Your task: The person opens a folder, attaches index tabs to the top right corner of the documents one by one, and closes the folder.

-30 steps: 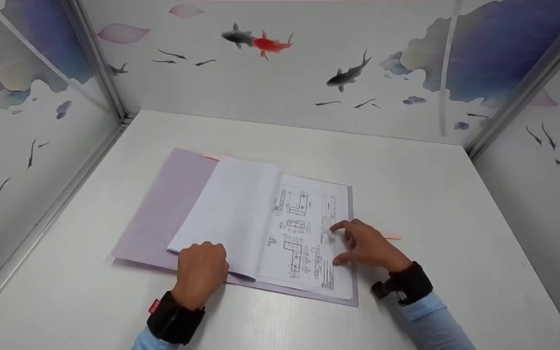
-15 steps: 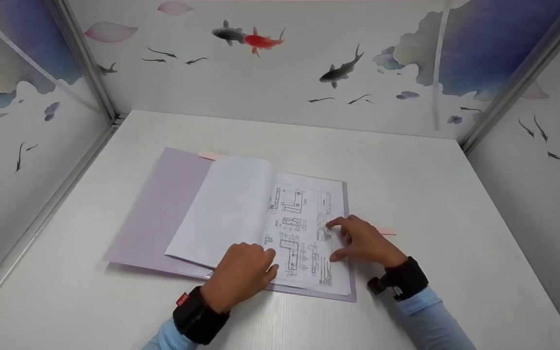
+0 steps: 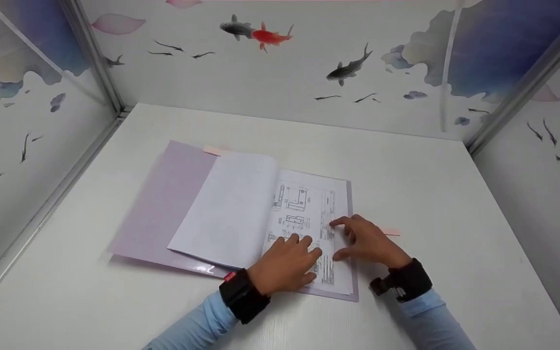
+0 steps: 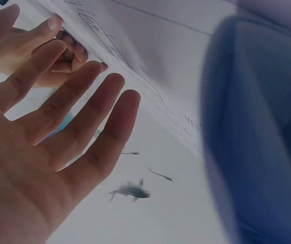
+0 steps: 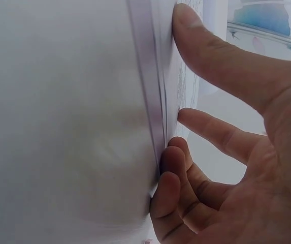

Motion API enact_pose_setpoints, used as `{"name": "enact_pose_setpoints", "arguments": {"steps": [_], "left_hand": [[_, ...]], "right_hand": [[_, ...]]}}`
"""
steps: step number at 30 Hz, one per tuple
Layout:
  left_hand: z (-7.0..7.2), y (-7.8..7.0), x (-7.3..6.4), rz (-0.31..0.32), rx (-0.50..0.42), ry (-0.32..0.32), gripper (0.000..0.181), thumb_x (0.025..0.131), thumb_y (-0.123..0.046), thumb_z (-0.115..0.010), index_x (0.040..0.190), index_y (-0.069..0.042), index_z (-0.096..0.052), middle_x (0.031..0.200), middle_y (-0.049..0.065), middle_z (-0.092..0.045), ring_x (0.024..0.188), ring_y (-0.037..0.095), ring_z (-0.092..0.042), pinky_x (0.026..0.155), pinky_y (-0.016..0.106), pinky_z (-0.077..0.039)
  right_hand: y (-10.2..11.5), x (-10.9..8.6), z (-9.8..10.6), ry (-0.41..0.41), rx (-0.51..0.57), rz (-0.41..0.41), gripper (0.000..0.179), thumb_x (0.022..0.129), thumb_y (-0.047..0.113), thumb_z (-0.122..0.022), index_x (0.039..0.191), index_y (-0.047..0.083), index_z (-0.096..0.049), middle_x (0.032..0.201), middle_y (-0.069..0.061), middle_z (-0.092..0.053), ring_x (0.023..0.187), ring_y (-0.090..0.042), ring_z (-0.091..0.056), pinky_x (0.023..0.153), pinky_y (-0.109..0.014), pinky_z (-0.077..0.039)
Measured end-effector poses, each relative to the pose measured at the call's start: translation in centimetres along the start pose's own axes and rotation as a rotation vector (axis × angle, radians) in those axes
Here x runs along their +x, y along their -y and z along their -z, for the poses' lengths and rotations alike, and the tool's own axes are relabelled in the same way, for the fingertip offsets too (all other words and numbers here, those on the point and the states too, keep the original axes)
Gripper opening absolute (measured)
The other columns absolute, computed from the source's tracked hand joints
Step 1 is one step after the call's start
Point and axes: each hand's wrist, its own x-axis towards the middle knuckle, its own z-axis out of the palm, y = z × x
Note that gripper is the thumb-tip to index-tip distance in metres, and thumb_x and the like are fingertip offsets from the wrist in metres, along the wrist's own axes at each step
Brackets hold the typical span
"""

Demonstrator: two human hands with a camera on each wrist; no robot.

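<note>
A lilac folder (image 3: 151, 204) lies spread on the white table, with a stack of sheets inside. Blank-backed sheets (image 3: 226, 204) are turned over to the left, bowed up near the fold. On the right lies a page of technical drawings (image 3: 299, 194). My left hand (image 3: 285, 265) is over the lower part of that page, its fingers extended and spread, palm facing the paper in the left wrist view. My right hand (image 3: 370, 243) rests at the page's right edge, thumb and index fingertip touching the paper. Its other fingers (image 5: 170, 162) bend loosely at the folder's edge.
Pink paper tabs stick out at the folder's top (image 3: 212, 151) and from beyond its right side, a second tab (image 3: 392, 232) next to my right hand. White panels printed with fish enclose the table (image 3: 421, 194) at the back and both sides.
My left hand has let go of the turned sheets' lower edge and moved right, opening its fingers over the drawing page. My right hand has stayed in place.
</note>
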Motion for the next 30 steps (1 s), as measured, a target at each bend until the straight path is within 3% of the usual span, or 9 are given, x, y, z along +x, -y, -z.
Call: {"name": "enact_pose_setpoints", "arguments": {"steps": [6,11,14,17,22,26,30], "left_hand": [[0.0,-0.5,1.4,0.01,-0.023,0.081,0.044,0.096,-0.041,-0.07,0.135,-0.022,-0.064,0.126,0.005,-0.066,0.104,0.025,-0.06,0.084,0.042,-0.057],[0.4,-0.8,2.5,0.013,0.015,0.109,0.04,0.094,-0.039,-0.073,0.131,-0.023,-0.067,0.118,0.004,-0.066,0.096,0.024,-0.06,0.075,0.04,-0.059],[0.7,-0.9,3.4,0.02,0.008,0.13,0.039,0.093,-0.039,-0.073,0.129,-0.025,-0.069,0.116,0.005,-0.066,0.095,0.024,-0.06,0.073,0.039,-0.058],[0.9,-1.1,4.1,0.022,-0.012,0.139,0.037,0.093,-0.038,-0.073,0.127,-0.024,-0.071,0.115,0.005,-0.067,0.094,0.024,-0.059,0.075,0.038,-0.057],[1.1,-1.3,5.2,0.015,-0.053,0.128,0.026,0.094,-0.035,-0.073,0.113,-0.019,-0.077,0.118,0.003,-0.067,0.091,0.021,-0.055,0.074,0.034,-0.057],[0.9,-1.4,6.2,0.009,-0.092,0.121,0.021,0.095,-0.032,-0.072,0.105,-0.015,-0.08,0.124,0.002,-0.067,0.092,0.02,-0.054,0.077,0.033,-0.056],[0.6,-1.4,7.2,0.014,-0.115,0.104,0.022,0.097,-0.031,-0.07,0.106,-0.014,-0.08,0.128,0.002,-0.067,0.096,0.021,-0.056,0.08,0.033,-0.056]], "right_hand": [[0.0,0.2,0.2,0.004,-0.001,0.047,0.069,0.074,0.031,-0.094,0.135,0.017,-0.064,0.098,-0.007,-0.058,0.086,-0.019,-0.052,0.073,-0.031,-0.044],[-1.5,0.6,1.6,-0.087,0.012,0.089,0.043,0.087,0.025,-0.084,0.124,0.01,-0.067,0.095,-0.006,-0.066,0.083,-0.017,-0.057,0.074,-0.029,-0.048],[-3.1,0.3,3.2,-0.195,-0.004,0.013,0.027,0.091,0.021,-0.079,0.11,0.006,-0.067,0.088,-0.008,-0.069,0.077,-0.018,-0.058,0.07,-0.031,-0.048],[-4.7,-0.3,4.6,-0.249,-0.03,-0.106,0.025,0.09,0.024,-0.08,0.098,0.005,-0.066,0.082,-0.01,-0.068,0.071,-0.02,-0.056,0.065,-0.032,-0.045],[-6.1,-0.8,5.2,-0.208,-0.019,-0.247,0.035,0.088,0.034,-0.082,0.092,0.004,-0.065,0.085,-0.012,-0.066,0.074,-0.022,-0.055,0.063,-0.032,-0.044],[-6.4,-0.7,5.0,-0.176,0.002,-0.296,0.036,0.087,0.036,-0.083,0.093,0.005,-0.064,0.087,-0.012,-0.065,0.076,-0.023,-0.056,0.064,-0.031,-0.045],[-6.4,-0.7,5.0,-0.162,0.023,-0.305,0.033,0.087,0.032,-0.083,0.094,0.006,-0.064,0.087,-0.012,-0.065,0.075,-0.023,-0.056,0.063,-0.031,-0.045]]}}
